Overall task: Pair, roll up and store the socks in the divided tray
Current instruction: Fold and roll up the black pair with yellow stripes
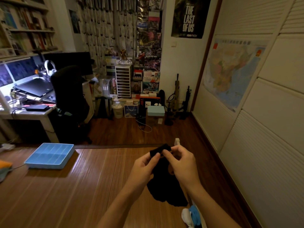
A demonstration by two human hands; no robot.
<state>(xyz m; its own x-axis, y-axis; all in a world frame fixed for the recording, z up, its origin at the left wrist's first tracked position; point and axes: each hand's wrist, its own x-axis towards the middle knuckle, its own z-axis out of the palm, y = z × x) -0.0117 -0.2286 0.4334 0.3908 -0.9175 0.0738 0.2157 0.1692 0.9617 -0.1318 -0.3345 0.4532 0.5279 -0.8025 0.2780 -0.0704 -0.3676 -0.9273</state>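
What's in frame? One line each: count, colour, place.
black socks: count unclear, black, held over the mat, hanging down
divided tray: one, light blue, left on the mat
loose socks: at least two, white and blue, bottom edge, right
mat: one, brown wood, foreground
laptop: one, black, desk far left
chair: one, black, at the desk
poster: one, dark, back wall
map: one, multicoloured, right wall
left hand: one, pinches the black socks' top end
right hand: one, pinches the same end

Matt, fuzzy black cloth in the socks (164, 188), pinched between left hand (143, 167) and right hand (182, 163). Beneath both hands, glossy ribbed wood surface (82, 186). Well left of the left hand, smooth, faintly shiny blue plastic tray (44, 166).
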